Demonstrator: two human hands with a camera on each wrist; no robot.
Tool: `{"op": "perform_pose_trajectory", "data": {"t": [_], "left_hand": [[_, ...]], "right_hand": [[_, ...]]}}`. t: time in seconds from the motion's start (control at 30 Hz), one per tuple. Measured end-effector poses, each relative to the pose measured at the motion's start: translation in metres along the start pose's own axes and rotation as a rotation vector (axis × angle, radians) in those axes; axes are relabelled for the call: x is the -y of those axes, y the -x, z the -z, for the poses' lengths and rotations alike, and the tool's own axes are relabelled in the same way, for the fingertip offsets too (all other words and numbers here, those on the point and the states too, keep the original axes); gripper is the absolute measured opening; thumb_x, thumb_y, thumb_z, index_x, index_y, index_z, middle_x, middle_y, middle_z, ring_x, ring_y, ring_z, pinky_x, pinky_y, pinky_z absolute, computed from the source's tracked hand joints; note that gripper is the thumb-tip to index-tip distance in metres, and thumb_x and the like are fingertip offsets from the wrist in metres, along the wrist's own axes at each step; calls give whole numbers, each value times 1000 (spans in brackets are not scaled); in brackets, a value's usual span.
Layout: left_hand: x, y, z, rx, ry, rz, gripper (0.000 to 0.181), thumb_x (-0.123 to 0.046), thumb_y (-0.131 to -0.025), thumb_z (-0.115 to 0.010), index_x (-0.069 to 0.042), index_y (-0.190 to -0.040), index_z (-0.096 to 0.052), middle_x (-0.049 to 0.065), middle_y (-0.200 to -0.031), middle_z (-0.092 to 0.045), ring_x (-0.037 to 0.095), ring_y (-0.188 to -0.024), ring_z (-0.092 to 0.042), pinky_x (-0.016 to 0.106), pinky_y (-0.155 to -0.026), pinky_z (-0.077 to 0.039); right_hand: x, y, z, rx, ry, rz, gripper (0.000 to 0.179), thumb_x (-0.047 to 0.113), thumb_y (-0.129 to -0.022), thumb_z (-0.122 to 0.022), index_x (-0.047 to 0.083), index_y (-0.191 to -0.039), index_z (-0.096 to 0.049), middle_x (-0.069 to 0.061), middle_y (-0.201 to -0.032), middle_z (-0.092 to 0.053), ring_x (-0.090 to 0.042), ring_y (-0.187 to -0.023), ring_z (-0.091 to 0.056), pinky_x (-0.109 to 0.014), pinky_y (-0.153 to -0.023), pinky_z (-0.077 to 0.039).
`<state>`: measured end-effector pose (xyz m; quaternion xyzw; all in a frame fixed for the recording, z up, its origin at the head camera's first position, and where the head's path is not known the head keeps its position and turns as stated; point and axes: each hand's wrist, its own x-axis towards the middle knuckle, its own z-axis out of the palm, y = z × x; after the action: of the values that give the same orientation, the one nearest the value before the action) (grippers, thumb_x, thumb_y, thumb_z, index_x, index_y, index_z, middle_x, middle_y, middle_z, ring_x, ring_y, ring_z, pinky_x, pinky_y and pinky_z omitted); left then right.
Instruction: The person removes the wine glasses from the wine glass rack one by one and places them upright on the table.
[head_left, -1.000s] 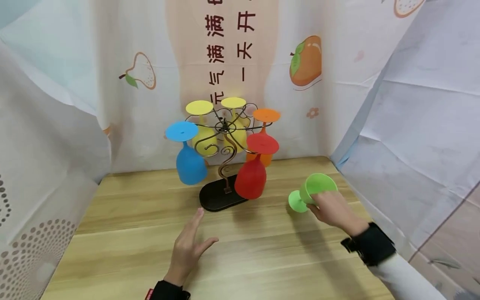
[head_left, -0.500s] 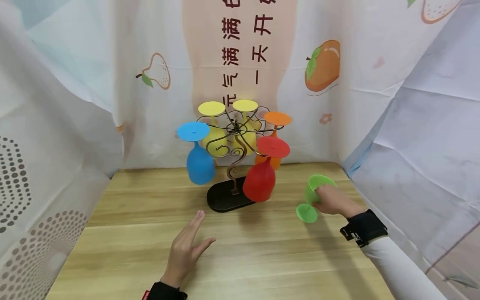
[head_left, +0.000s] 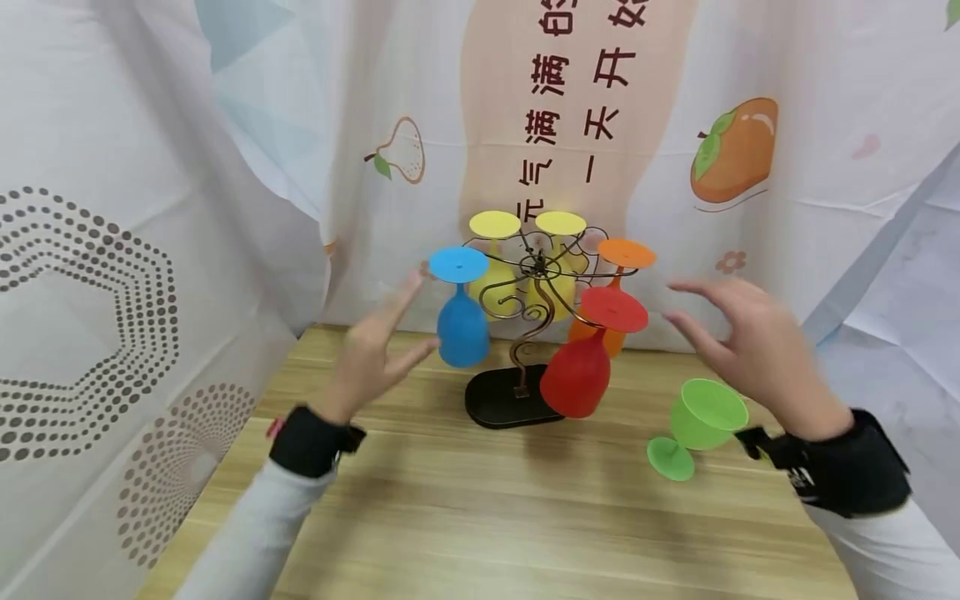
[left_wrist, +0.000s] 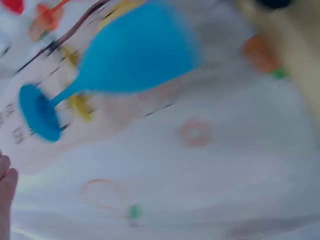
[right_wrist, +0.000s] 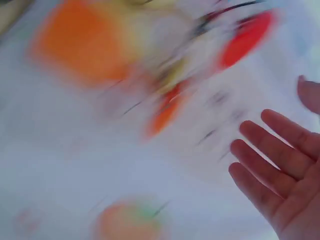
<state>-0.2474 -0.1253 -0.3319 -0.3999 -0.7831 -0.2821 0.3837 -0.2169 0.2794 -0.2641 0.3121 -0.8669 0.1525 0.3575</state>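
A metal goblet rack [head_left: 528, 325] on a black base stands at the back of the table, with plastic goblets hanging upside down from its arms. My left hand [head_left: 367, 358], fingers extended and thumb apart, is just left of the blue goblet [head_left: 462, 325]; that goblet also hangs large in the left wrist view. My right hand [head_left: 761, 350] is raised at the right, its fingers spread toward the orange goblet [head_left: 626, 253] and the red goblet [head_left: 576, 375]. Both hands hold nothing. Below the right hand, a green goblet [head_left: 705, 412] stands on its foot on the table.
Two yellow goblets [head_left: 495, 225] hang at the rear of the rack, close to the printed curtain [head_left: 652, 192] behind the wooden table [head_left: 480, 517]. More cloth [head_left: 247, 250] walls in the left side.
My right hand has let go of the green goblet, now upright, and has risen. My left hand has moved up beside the blue goblet. The head view has swung left.
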Motion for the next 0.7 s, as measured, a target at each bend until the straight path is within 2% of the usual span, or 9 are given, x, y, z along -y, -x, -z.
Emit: {"op": "perform_pose_trajectory", "data": {"t": [0.07, 0.17, 0.23, 0.27, 0.33, 0.47, 0.63, 0.7], "left_hand": [[8, -32, 9, 129, 27, 17, 76, -35, -85, -63, -4, -143, -25, 16, -147, -29, 23, -133, -27, 43, -108, -30], [18, -71, 12, 347, 33, 32, 83, -36, -84, -63, -7, -146, -15, 14, -151, -18, 20, -137, -12, 41, -113, -19], [23, -86, 7, 474, 6, 28, 84, -36, -84, -62, -6, -145, -14, 14, -152, -16, 19, -138, -9, 39, -114, -16], [25, -91, 4, 529, -8, 22, 83, -35, -84, -62, -5, -145, -15, 15, -151, -17, 19, -138, -9, 39, -114, -16], [28, -97, -5, 620, -42, 16, 78, -31, -86, -61, -3, -144, -17, 16, -151, -19, 21, -137, -11, 38, -114, -16], [28, -97, -17, 703, -143, 20, 64, -23, -91, -54, -1, -143, -23, 17, -148, -26, 22, -135, -20, 38, -113, -21], [26, -89, -18, 673, -276, -52, 50, -11, -93, -48, 4, -138, -32, 19, -143, -35, 26, -131, -28, 38, -110, -27], [26, -87, -15, 652, -292, -63, 48, -8, -93, -46, 5, -137, -32, 20, -142, -35, 26, -131, -30, 38, -109, -28]], "right_hand": [[28, -30, -4, 86, -82, 56, 52, 20, -76, -71, 11, -125, -55, -10, -119, -60, -24, -109, -53, -47, -85, -47], [62, -64, -23, 366, -228, 68, 64, 36, -87, -59, 13, -141, -34, -8, -144, -37, -22, -131, -31, -50, -103, -36], [78, -77, -39, 538, -265, 12, 70, 47, -91, -47, 11, -145, -21, -9, -151, -20, -22, -137, -16, -51, -107, -29], [83, -82, -47, 600, -266, -24, 73, 52, -91, -42, 10, -146, -17, -10, -153, -15, -22, -138, -11, -50, -108, -26], [89, -87, -61, 673, -249, -85, 77, 55, -91, -37, 7, -146, -12, -13, -153, -10, -25, -138, -7, -50, -109, -24], [93, -88, -79, 711, -229, -137, 75, 51, -94, -35, 0, -144, -13, -18, -152, -12, -29, -138, -7, -49, -110, -21], [100, -85, -89, 709, -209, -138, 70, 48, -96, -30, -1, -144, -15, -19, -151, -15, -29, -137, -10, -47, -111, -21], [104, -85, -90, 702, -185, -141, 70, 48, -96, -29, 0, -144, -14, -17, -151, -15, -28, -137, -11, -46, -110, -23]]}}
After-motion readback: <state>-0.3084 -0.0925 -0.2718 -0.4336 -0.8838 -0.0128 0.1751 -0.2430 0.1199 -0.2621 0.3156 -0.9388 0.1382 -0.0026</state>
